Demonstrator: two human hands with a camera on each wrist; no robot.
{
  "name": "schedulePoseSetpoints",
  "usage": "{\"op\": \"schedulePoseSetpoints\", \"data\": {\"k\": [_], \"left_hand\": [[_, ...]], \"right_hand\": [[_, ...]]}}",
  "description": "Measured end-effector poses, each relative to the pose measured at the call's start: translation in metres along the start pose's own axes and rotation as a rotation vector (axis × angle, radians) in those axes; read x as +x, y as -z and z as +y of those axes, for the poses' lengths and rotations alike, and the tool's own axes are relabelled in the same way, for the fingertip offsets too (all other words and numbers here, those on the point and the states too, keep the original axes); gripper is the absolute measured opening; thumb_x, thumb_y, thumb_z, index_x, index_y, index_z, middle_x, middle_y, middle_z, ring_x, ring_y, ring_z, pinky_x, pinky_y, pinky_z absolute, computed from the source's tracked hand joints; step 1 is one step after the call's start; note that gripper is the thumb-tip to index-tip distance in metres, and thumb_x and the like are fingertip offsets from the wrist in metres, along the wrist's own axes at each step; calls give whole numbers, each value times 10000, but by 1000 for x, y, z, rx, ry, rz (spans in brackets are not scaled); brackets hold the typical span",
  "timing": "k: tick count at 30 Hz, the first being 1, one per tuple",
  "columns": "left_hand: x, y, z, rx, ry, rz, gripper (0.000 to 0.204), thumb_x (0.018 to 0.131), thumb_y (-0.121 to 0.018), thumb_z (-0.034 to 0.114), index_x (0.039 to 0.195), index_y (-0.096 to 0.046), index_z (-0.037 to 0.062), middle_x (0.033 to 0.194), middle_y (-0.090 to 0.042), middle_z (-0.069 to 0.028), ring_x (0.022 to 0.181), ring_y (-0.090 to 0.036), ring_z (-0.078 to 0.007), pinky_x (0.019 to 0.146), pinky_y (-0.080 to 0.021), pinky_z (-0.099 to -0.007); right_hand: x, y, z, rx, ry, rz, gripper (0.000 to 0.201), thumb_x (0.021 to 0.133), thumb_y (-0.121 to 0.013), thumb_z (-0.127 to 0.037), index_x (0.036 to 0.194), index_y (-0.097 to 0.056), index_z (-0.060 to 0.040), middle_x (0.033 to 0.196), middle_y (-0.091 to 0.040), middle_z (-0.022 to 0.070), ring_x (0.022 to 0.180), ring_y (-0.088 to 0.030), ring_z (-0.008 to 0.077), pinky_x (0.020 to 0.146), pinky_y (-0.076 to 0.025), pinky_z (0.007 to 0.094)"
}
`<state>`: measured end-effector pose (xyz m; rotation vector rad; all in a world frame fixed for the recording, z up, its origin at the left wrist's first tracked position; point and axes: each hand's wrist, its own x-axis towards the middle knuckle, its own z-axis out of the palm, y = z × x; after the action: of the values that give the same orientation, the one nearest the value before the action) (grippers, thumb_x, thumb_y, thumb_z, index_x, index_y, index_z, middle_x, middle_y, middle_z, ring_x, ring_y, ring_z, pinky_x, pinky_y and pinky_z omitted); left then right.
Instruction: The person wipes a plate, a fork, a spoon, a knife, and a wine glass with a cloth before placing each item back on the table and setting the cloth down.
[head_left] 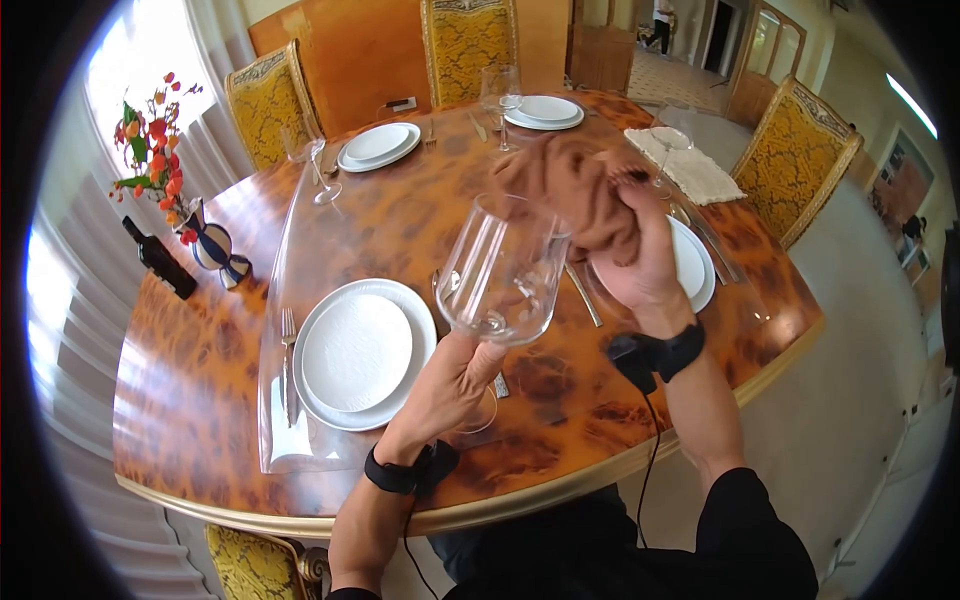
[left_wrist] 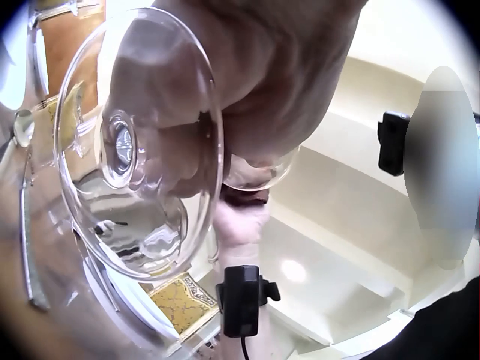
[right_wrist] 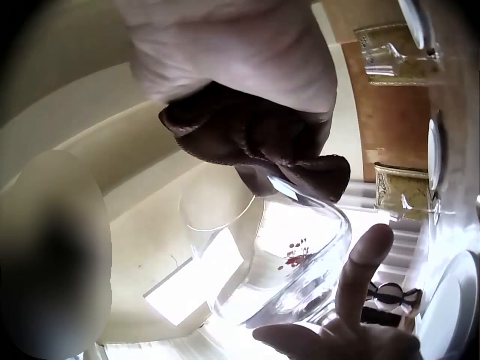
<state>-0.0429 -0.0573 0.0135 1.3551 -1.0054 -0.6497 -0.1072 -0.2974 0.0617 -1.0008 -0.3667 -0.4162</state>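
Note:
A large clear wine glass (head_left: 505, 270) is held over the table, tilted, its rim away from the person. My left hand (head_left: 445, 390) grips it by the stem just under the bowl. Its round foot (left_wrist: 90, 225) faces the left wrist camera. In my right hand (head_left: 650, 255) is a bunched brown cloth (head_left: 575, 190), which overlaps the rim of the glass. From the right wrist, the cloth (right_wrist: 247, 139) shows against the bowl's edge, and a finger (right_wrist: 364, 262) of the left hand stands beside the bowl.
Stacked white plates (head_left: 357, 352) with a fork (head_left: 289, 370) lie at the near left. Other settings and glasses (head_left: 500, 95) stand farther back. A dark bottle (head_left: 160, 260) and a flower vase (head_left: 215, 250) are at the left. A beige cloth (head_left: 685, 165) lies at the far right.

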Motion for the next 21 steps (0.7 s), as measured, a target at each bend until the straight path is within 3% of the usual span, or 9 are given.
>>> {"op": "schedulePoseSetpoints", "data": {"k": [3,7,8,9,10,12,15,17,21], "left_hand": [[5,0,-3,156,-64,87,470,1078,-471,383,1387,-472,30,737,-466,33,643,-406,-57,592,-333,-227],[6,-4,-14,457,-80,64,503,1071,-484,338,1455,-395,25,890,-643,-174,722,-602,-301,676,-475,-389],[6,-6,-11,441,-70,56,496,1071,-482,324,1461,-382,34,866,-647,-190,693,-603,-330,659,-477,-405],[6,-7,-8,425,-59,48,491,1072,-480,310,1467,-369,42,843,-652,-206,664,-605,-359,641,-478,-422],[5,-9,-5,409,-48,41,486,1072,-478,296,1474,-356,51,819,-656,-221,635,-606,-389,624,-480,-438],[5,-9,0,327,-60,66,469,1074,-473,279,1464,-362,45,832,-658,-217,652,-612,-382,630,-480,-435],[12,0,-18,288,-214,136,393,1085,-441,219,1429,-434,28,752,-578,-114,628,-552,-204,613,-460,-363],[12,2,-5,115,-3,100,395,1092,-456,251,1424,-474,37,831,-489,28,707,-437,-64,623,-401,-240],[20,-6,-22,101,-84,274,296,1078,-485,218,1255,-567,-4,785,-568,-14,696,-513,-78,641,-461,-270]], "right_hand": [[-6,-45,-28,-638,243,-143,180,922,-617,-252,899,-541,-90,831,-628,67,725,-594,171,668,-473,324],[13,-82,-25,-1528,712,-309,305,764,-761,-259,917,-582,-63,918,-660,137,829,-672,295,793,-525,411],[17,-82,-21,-1572,670,-338,315,722,-773,-219,921,-587,-61,905,-664,142,805,-670,318,777,-519,413],[17,-87,-33,-1652,344,-334,265,729,-739,-177,923,-601,-58,888,-673,141,744,-653,338,725,-523,380],[19,-90,-43,-1606,227,-267,228,766,-703,-147,946,-618,-37,889,-689,119,702,-659,252,671,-523,312],[24,-65,-37,-1222,306,-37,90,825,-666,-182,875,-705,-119,795,-728,54,685,-691,168,601,-526,310],[4,-50,-18,-874,421,281,43,880,-625,-25,904,-645,5,808,-678,21,704,-592,56,625,-469,208],[-20,-49,2,-987,516,413,167,846,-720,-121,904,-590,-35,813,-644,46,704,-584,100,656,-477,253],[-45,-64,36,-1360,789,238,363,726,-856,-203,866,-551,-64,1218,-546,238,1009,-595,356,879,-486,390]]}}
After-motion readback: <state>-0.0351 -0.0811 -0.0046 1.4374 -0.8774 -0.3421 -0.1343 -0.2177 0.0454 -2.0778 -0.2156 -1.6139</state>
